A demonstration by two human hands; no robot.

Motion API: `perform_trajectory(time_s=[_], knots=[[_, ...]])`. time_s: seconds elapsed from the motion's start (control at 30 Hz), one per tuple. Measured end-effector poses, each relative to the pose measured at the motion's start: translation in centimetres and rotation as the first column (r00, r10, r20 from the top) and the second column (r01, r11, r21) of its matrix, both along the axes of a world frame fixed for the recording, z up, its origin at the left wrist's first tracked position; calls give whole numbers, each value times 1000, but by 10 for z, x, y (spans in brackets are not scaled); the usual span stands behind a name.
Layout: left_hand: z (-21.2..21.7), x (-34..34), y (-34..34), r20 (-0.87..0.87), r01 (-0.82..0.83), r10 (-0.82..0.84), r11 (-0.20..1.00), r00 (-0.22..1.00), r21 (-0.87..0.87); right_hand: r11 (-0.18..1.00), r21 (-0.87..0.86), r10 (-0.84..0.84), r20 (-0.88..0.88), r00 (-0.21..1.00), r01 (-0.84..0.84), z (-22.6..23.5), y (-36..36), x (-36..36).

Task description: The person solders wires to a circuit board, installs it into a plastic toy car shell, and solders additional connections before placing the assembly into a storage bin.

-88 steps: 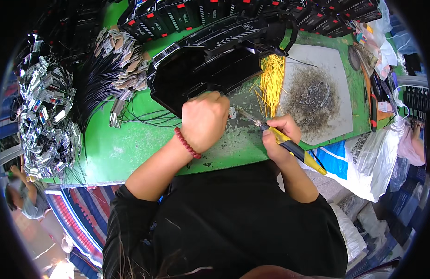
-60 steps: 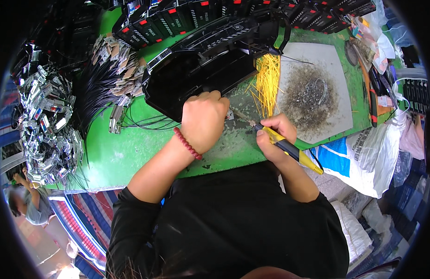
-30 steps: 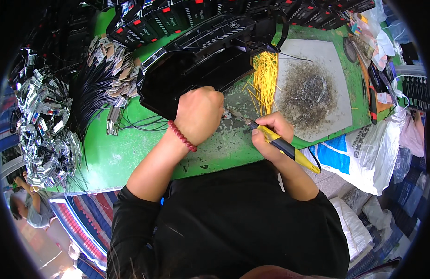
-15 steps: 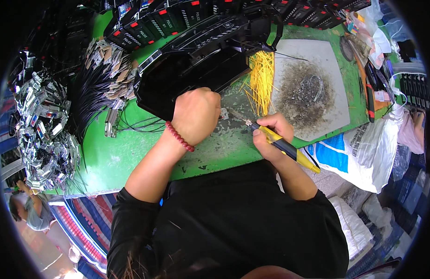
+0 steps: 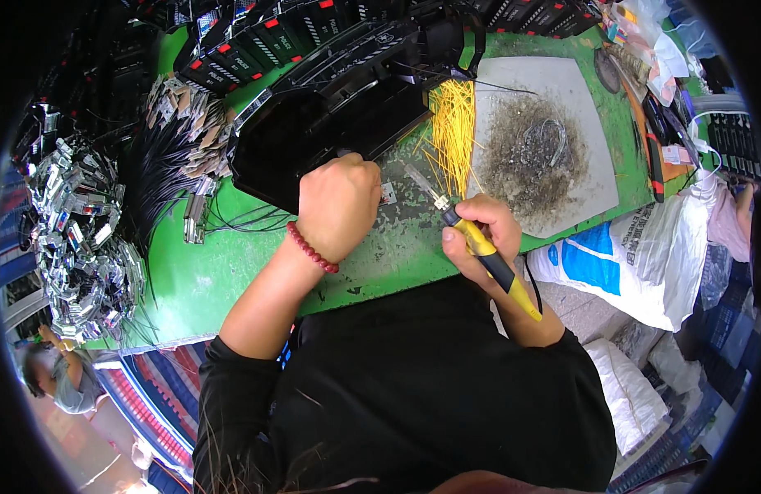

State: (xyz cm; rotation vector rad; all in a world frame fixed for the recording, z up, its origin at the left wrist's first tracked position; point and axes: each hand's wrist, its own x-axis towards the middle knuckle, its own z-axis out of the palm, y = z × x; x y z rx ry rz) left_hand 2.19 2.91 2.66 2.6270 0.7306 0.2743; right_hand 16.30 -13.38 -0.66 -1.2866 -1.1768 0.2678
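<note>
where the green bench (image 5: pixel 191 280) ends, white-and-blue sack (image 5: pixel 623 259) beside right hand (image 5: pixel 479 239)

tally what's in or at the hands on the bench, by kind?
Soldering iron, in right hand: 1
Small circuit board, by left hand: 1
Red bead bracelet: 1
Yellow wire bundle: 1
Total: 4

Taking the soldering iron (image 5: pixel 479 247) as landmark: the small circuit board (image 5: pixel 388 193) lies just left of its tip on the workbench (image 5: pixel 232 280). The bundle of wires (image 5: pixel 454 132) lies behind it, the slab (image 5: pixel 578 123) behind-right, the housing (image 5: pixel 331 123) behind-left, the sack (image 5: pixel 635 255) right.
</note>
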Motion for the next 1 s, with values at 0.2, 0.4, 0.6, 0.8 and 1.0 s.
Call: perform_trajectory(time_s=[0.2,0.4,0.6,0.8,1.0], knots=[[-8,-6,-7,112,-41,39,999,993,17,997,-80,26,290,957,-3,11,8,9],[-8,-7,-10,128,-76,78,997,989,-19,971,-237,146,525,839,-21,15,21,7],[-14,-7,-14,164,-119,119,993,979,-9,951,-305,222,555,802,-52,4,25,-4],[-18,-9,-14,206,-94,96,995,974,-18,935,-349,277,629,726,-55,6,18,-10],[-22,-10,-17,214,-119,114,993,970,9,936,-348,261,607,750,-44,6,18,-13]])
